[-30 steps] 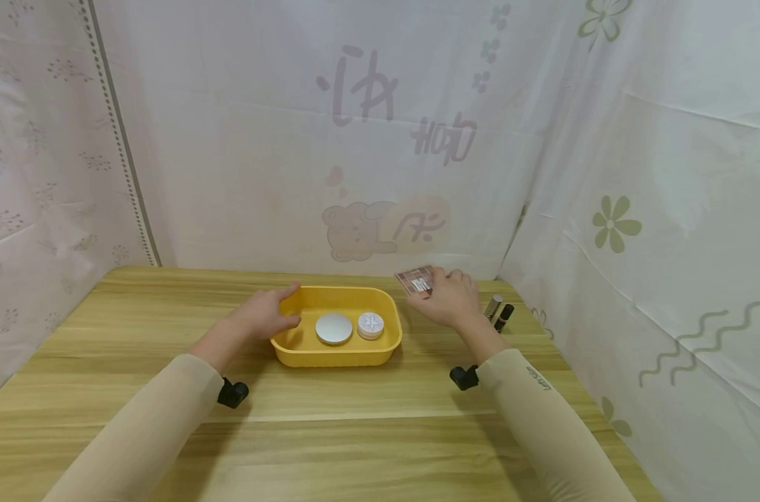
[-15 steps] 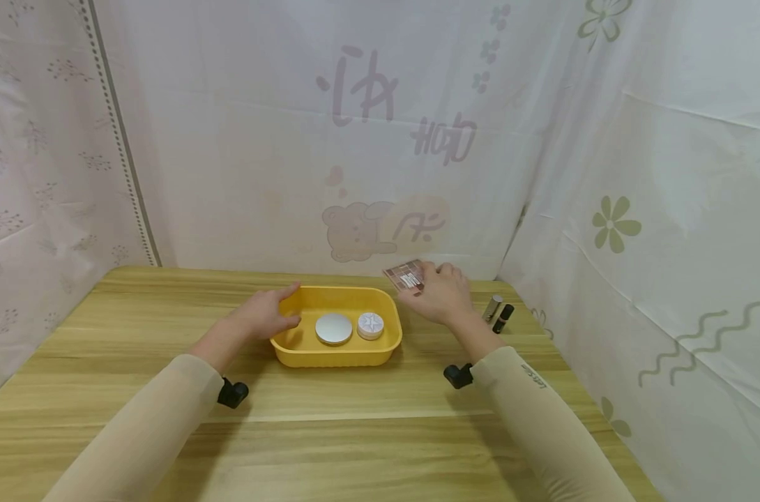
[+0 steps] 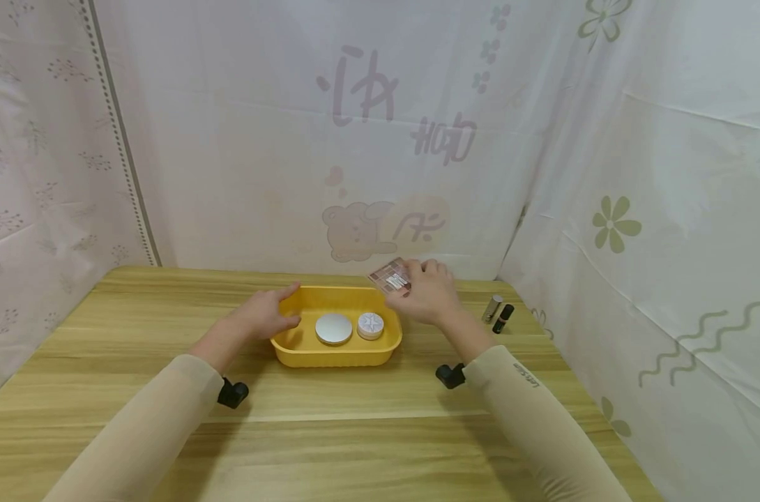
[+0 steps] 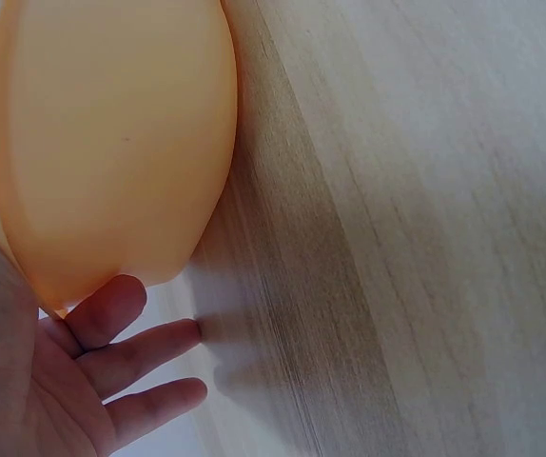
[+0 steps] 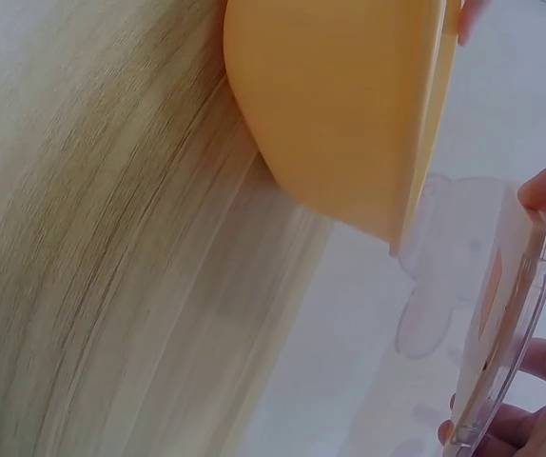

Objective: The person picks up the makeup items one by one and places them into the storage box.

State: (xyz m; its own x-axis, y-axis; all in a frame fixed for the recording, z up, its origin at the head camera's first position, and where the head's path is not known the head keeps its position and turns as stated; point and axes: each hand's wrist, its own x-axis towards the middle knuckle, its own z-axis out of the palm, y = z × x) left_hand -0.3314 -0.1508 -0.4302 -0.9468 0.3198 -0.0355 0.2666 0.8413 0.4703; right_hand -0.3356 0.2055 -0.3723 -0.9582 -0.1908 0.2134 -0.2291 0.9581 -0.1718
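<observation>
Palette (image 3: pixel 388 277) was aloft in the right hand (image 3: pixel 425 289), near the yellow tub's (image 3: pixel 336 358) far right corner.
Thumb and fingers pinched opposite edges; left hand (image 3: pixel 262 314) held the tub's end rim, fingers loosely spread outside. Palette seemed light, stiff, slick, perhaps brittle: edges looked the best hold.
</observation>
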